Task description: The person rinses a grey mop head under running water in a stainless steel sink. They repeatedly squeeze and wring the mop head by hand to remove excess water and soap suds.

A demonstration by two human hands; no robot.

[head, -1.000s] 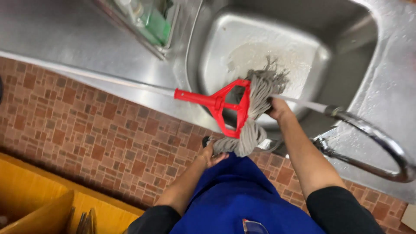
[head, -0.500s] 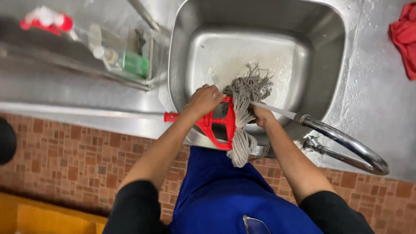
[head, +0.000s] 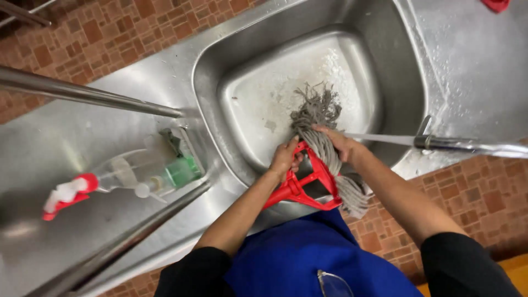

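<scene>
One mop (head: 319,165), one sink (head: 242,66), two bottles (head: 137,176), two hands (head: 284,159).

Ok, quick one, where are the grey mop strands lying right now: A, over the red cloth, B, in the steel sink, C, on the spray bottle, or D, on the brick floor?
B: the mop strands spread across the sink bottom, with the left hand on the red frame and the right hand gripping the strands.

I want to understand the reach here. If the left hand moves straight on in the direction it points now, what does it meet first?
The left hand, on the red mop frame, points up into the sink. It would probably meet the grey mop strands first, then the sink floor; depth is unclear.
</scene>
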